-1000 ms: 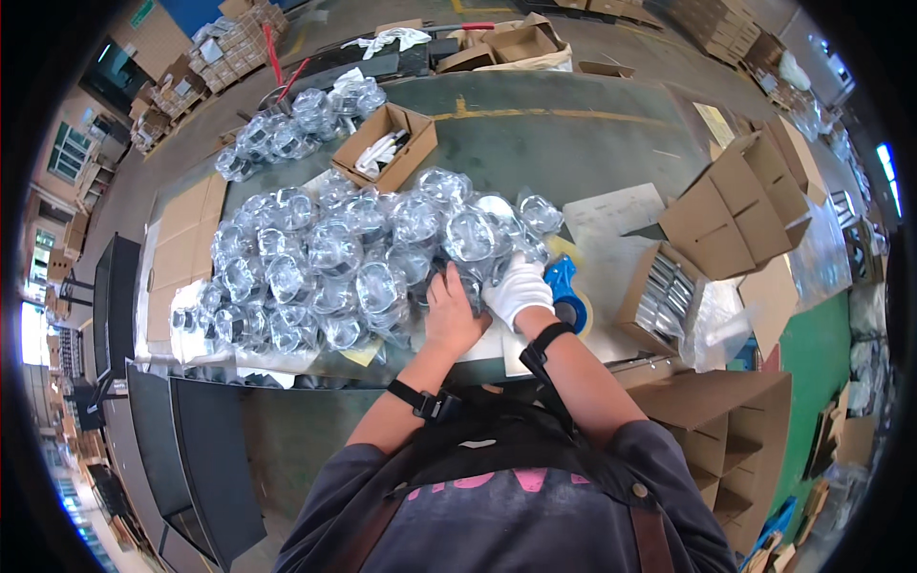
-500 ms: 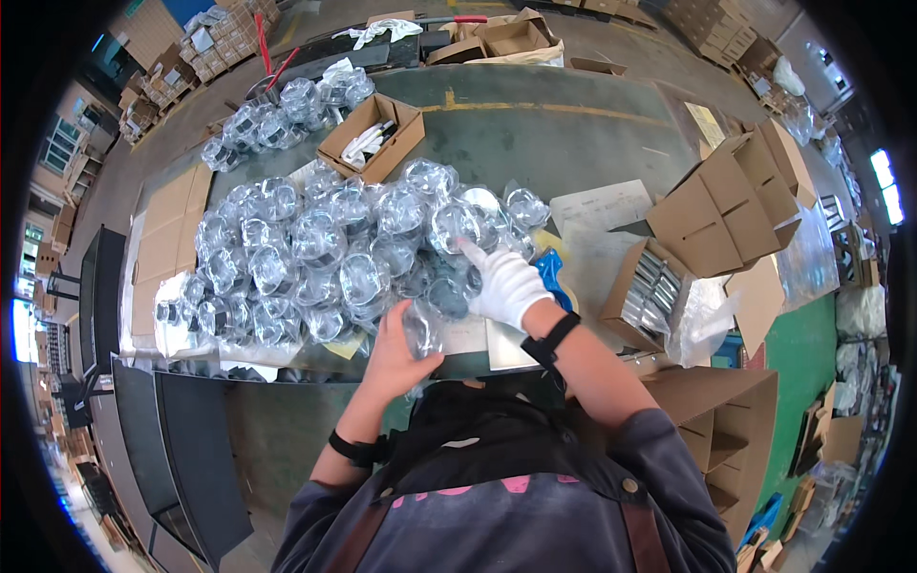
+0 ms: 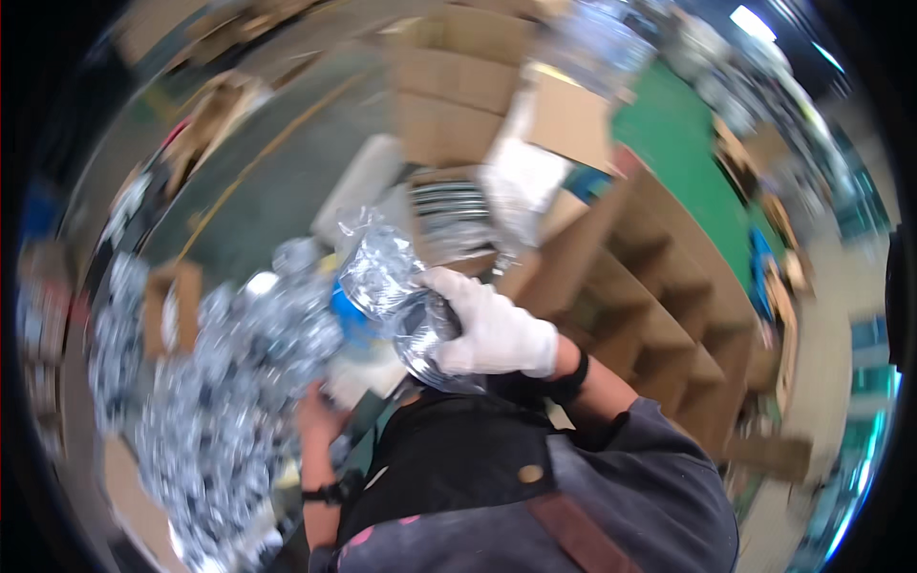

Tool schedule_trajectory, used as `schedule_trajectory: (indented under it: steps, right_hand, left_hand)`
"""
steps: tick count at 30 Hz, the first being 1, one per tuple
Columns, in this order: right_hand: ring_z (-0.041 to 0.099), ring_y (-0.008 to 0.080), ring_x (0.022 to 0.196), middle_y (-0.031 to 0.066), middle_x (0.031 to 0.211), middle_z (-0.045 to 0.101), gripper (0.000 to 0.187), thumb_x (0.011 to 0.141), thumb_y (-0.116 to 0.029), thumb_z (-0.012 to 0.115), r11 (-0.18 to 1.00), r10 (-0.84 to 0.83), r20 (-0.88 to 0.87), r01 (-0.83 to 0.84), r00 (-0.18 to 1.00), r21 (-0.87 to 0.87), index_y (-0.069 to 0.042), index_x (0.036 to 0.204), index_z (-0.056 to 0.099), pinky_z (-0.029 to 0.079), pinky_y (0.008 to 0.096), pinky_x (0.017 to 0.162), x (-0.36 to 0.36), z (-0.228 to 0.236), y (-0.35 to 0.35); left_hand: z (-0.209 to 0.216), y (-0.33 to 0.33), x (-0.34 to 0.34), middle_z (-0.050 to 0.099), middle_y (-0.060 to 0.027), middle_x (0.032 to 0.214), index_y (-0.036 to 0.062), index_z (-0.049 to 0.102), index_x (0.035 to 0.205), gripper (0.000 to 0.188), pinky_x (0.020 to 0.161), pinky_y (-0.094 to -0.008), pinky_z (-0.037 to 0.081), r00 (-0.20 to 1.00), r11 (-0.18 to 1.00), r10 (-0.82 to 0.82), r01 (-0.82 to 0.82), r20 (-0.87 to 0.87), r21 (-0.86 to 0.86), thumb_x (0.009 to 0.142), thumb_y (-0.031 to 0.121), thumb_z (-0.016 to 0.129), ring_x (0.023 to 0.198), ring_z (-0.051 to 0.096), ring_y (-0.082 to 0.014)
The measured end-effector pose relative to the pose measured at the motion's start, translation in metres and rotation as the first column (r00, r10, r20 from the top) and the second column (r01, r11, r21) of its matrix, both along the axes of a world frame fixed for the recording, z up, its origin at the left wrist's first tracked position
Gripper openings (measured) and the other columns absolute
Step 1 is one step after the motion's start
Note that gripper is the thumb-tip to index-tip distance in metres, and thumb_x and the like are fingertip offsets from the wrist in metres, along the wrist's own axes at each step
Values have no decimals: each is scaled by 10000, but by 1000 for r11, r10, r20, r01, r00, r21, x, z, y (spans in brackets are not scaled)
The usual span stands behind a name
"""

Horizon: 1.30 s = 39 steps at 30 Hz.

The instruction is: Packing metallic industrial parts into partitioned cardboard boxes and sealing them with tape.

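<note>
In your white-gloved right hand (image 3: 501,329) you hold what look like two shiny, rounded, silvery pieces in crinkled clear plastic (image 3: 394,298), one farther from you than the other, at a slant. To your left spreads a crowded heap of similar plastic-wrapped silvery pieces (image 3: 224,406); blur hides their single outlines.

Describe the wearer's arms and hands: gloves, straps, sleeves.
Right hand: white glove over fingers and palm, black band at the wrist. Left hand: blurred, looks ungloved; black strap at the wrist, detail too blurred to read. Dark grey sleeve on the right arm, bare forearm between it and the band.
</note>
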State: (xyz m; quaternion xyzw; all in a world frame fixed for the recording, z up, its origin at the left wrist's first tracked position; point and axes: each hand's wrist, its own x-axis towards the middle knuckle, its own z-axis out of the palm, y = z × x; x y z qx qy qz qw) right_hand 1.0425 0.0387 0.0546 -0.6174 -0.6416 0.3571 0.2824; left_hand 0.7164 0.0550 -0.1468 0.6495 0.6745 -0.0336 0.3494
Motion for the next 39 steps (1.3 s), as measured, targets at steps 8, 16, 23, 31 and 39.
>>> schedule_trajectory:
  steps: [8,16,23,31,39]
  right_hand:
    - [635,285,940,195,1018,657,610,675,-319,651,642,-677,253,722,691,-258,-3,1186,550,490,348,848,262,48,-111]
    - [654,254,874,106,981,696,410,760,-407,621,542,-542,215,534,812,-648,-74,983,711,531,363,739,414,-170,-46]
    - [636,248,928,115,1022,658,612,768,-331,745,583,-517,123,453,847,-674,-25,1249,524,558,457,774,391,-252,-32]
    - [611,248,1054,163,1109,628,375,909,-223,572,804,-575,-429,577,697,-142,13,1201,561,508,342,832,442,-41,-96]
    - [616,246,755,143,916,599,317,954,-261,530,106,-583,-799,989,148,105,1,1131,511,515,355,667,365,19,-364]
  left_hand:
    - [-54,-2,-43,548,-215,1159,61,423,1326,782,890,-390,441,949,973,151,-192,277,130,638,162,781,1061,537,-309]
    - [78,-72,63,586,-165,1079,82,239,1441,702,614,-402,566,283,611,682,-726,674,-314,835,67,593,866,608,-234]
    - [176,-101,142,559,-192,1128,116,230,1439,771,577,-410,601,340,774,443,-612,829,-162,806,187,666,911,623,-270]
    - [242,-5,438,496,-103,1272,40,482,1275,704,1024,-365,359,505,783,-393,622,769,-9,678,194,822,1222,452,-225]
    - [38,-46,725,611,-158,1107,73,491,1297,704,709,-463,561,632,472,-731,741,259,-477,679,259,775,961,624,-276]
